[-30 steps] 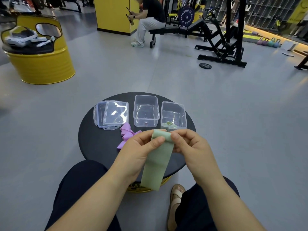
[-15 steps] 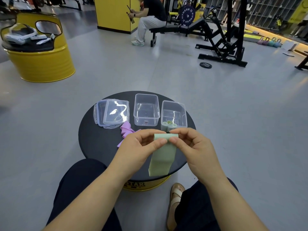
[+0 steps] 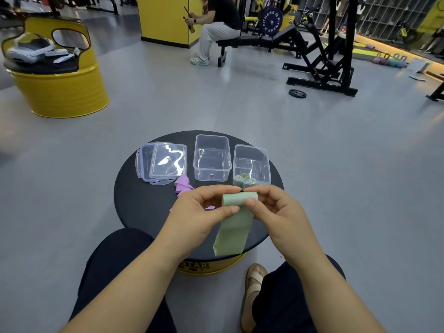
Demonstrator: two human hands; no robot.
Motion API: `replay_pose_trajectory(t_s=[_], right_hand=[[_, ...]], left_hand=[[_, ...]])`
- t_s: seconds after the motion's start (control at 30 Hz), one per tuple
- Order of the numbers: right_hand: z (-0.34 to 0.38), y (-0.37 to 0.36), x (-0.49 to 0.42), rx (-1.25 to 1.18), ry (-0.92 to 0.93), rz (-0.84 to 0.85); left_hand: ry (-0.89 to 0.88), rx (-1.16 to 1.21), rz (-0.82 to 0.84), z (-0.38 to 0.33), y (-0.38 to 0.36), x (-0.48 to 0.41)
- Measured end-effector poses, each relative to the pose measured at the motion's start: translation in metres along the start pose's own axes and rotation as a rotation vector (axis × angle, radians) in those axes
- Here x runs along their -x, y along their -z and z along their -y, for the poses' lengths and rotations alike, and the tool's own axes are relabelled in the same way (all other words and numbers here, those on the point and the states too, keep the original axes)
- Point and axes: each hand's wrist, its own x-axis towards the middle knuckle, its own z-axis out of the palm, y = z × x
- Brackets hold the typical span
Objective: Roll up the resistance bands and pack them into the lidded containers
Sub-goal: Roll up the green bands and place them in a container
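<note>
A pale green resistance band [image 3: 234, 227] is partly rolled at its top end, its loose tail hanging down over the round black table [image 3: 141, 207]. My left hand [image 3: 199, 217] and my right hand [image 3: 274, 212] pinch the roll from either side with thumbs and fingertips. A crumpled purple band [image 3: 182, 185] lies on the table behind my left hand. Two clear open containers stand at the back: the middle container [image 3: 212, 158] looks empty, the right container [image 3: 251, 165] holds a green roll. Two clear lids [image 3: 163, 162] lie stacked at the left.
The table is a yellow drum top between my knees. Another yellow drum seat [image 3: 57, 75] with white items stands far left. A person sits on a bench [image 3: 240, 39] ahead, beside black gym frames [image 3: 324, 66] and a weight plate [image 3: 297, 93] on the floor.
The green band's hanging tail has grown shorter and the roll at the top thicker as both hands turned it.
</note>
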Motion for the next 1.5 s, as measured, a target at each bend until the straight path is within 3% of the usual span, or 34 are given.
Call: replay_pose_trajectory(t_s=[0.7, 0.93, 1.5], right_hand=[[-0.003, 0.0, 0.004, -0.1, 0.015, 0.026], [-0.006, -0.001, 0.004, -0.073, -0.076, 0.035], [-0.01, -0.002, 0.007, -0.093, -0.016, -0.001]], left_hand=[[0.053, 0.044, -0.017, 0.0, 0.001, 0.002], [0.024, -0.003, -0.018, 0.002, 0.002, 0.002], [0.084, -0.009, -0.042, 0.008, 0.002, 0.001]])
